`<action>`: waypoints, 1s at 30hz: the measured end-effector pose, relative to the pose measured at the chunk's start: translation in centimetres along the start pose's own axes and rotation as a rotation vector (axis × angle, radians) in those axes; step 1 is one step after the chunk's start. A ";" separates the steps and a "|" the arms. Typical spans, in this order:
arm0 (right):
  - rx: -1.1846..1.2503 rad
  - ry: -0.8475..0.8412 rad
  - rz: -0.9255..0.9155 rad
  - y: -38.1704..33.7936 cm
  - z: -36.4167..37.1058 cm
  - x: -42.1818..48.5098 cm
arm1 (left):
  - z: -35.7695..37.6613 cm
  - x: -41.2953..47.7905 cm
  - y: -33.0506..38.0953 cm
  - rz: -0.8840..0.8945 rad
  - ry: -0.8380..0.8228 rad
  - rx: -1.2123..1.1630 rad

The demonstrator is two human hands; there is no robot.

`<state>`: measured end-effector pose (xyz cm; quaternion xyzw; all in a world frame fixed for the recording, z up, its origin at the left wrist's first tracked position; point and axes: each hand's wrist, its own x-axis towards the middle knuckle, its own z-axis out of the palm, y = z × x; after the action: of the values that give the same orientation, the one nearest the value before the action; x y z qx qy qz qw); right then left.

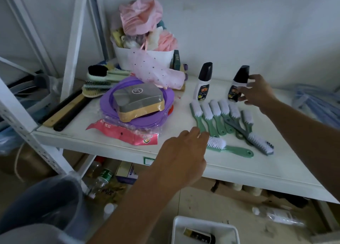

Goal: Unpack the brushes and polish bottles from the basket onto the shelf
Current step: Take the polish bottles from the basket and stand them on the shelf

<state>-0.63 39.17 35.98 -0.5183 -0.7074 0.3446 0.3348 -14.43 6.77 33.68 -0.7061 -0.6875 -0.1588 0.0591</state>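
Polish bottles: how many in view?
2. Left bottle stands on the shelf behind the brushes; right bottle beside it, held by the right hand. Basket below may hide more.

On the shelf [257, 170], polish bottles [202, 85] stand behind the row of brushes [215, 114]; the basket [176, 229] sits below.

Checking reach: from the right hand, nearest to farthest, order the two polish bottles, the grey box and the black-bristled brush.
1. Right polish bottle, at the right hand's fingers.
2. Left polish bottle, just leftward.
3. Grey box, on the purple basin.
4. Black-bristled brush, far left.
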 end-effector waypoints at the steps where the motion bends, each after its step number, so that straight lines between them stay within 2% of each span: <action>1: 0.024 -0.026 0.014 -0.2 -0.5 -0.4 | -0.1 -0.1 0.1 0.004 -0.004 -0.001; 8: -0.055 -0.075 -0.037 -1.6 -3.5 -6.5 | -0.4 -0.4 0.4 0.003 -0.098 -0.046; 13: -0.318 -0.068 -0.309 -1.5 -3.5 -14.7 | 0.2 -1.9 1.7 -0.027 -0.165 -0.071; 17: -0.552 -0.092 -0.539 0.0 -1.8 -21.7 | 0.3 -3.1 3.0 -0.051 -0.076 -0.185; 21: -0.559 -0.122 -0.648 2.3 0.4 -27.5 | 1.1 -4.7 4.3 -0.147 0.006 -0.187; 25: -0.646 -0.232 -0.683 6.9 3.0 -31.5 | 2.2 -6.3 4.3 -0.264 -0.184 -0.231; 27: -0.771 -0.363 -0.690 9.9 4.8 -32.9 | 2.8 -7.1 4.3 -0.223 -0.274 -0.186; 30: -0.896 -0.574 -0.574 14.7 7.8 -34.2 | 3.8 -7.9 4.7 -0.150 -0.368 -0.156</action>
<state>8.45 8.47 15.55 -0.2836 -0.9574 0.0351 -0.0406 -9.28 0.18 28.31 -0.6725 -0.7230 -0.0836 -0.1342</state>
